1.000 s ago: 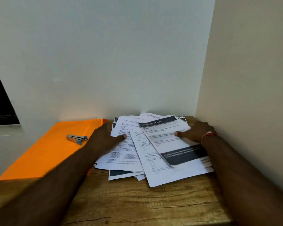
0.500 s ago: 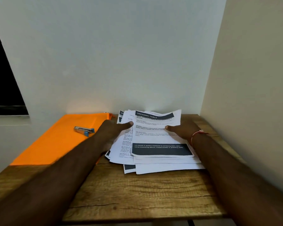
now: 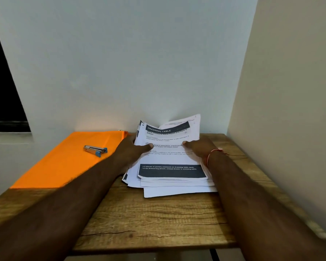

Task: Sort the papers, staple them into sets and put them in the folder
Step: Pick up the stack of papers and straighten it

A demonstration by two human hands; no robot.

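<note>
Gathering step: left hand (image 3: 132, 150) and right hand (image 3: 199, 147) clasp the untidy stack of white printed papers (image 3: 169, 159), thumbs on top, just right of the flat orange folder (image 3: 64, 166). Next, probably: squaring edges before sorting.

Both hands (image 3: 132, 150) around papers (image 3: 169, 157) beside orange folder (image 3: 68, 161)

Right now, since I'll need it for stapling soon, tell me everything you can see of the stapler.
The stapler is small, with a silvery metal body and a blue plastic piece at its right end. It looks closed and lies flat, lengthwise left to right, on the orange folder, left of the papers. Only the folder touches it; the left hand and right hand hold the papers.
</note>
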